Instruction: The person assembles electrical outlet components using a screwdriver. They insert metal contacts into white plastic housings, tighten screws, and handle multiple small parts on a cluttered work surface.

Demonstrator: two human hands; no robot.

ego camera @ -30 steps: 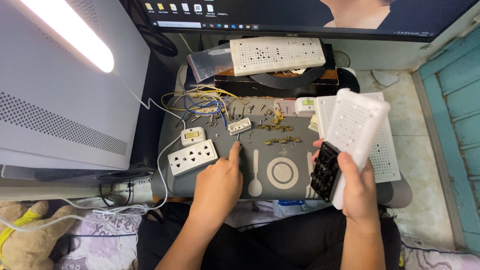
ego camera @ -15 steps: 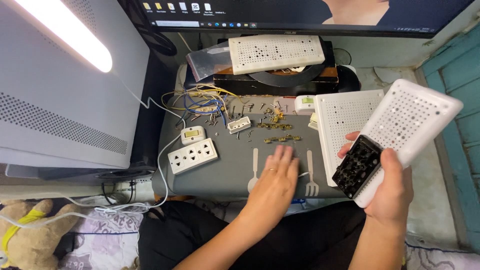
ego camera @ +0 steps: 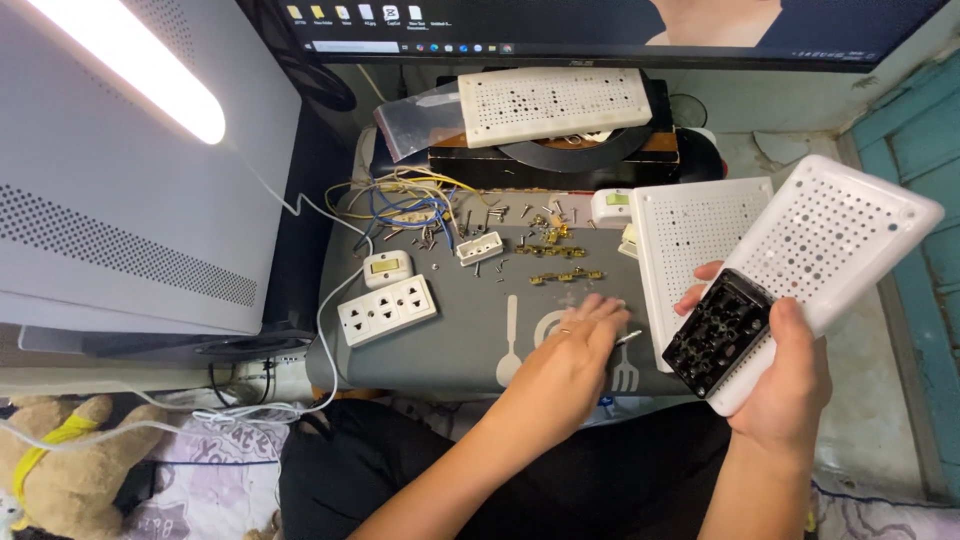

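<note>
My right hand (ego camera: 785,385) is shut on a long white perforated cover (ego camera: 840,235), tilted up to the right, together with a black socket insert (ego camera: 718,333) at its lower end. My left hand (ego camera: 565,345) lies flat on the grey mat (ego camera: 440,345) with fingers spread and blurred, beside a small metal pin (ego camera: 630,337). It holds nothing that I can see. A second white perforated cover (ego camera: 690,240) rests on the mat between the two hands.
On the mat lie a white triple socket (ego camera: 388,309), a small switch (ego camera: 386,268), brass strips (ego camera: 565,275), loose screws and coloured wires (ego camera: 400,205). A third perforated cover (ego camera: 555,100) sits at the back below a monitor (ego camera: 600,25). A grey case (ego camera: 120,220) stands left.
My left hand slid right across the mat, from beside the triple socket to its right part. My right hand swung the white cover and black insert outward to the right.
</note>
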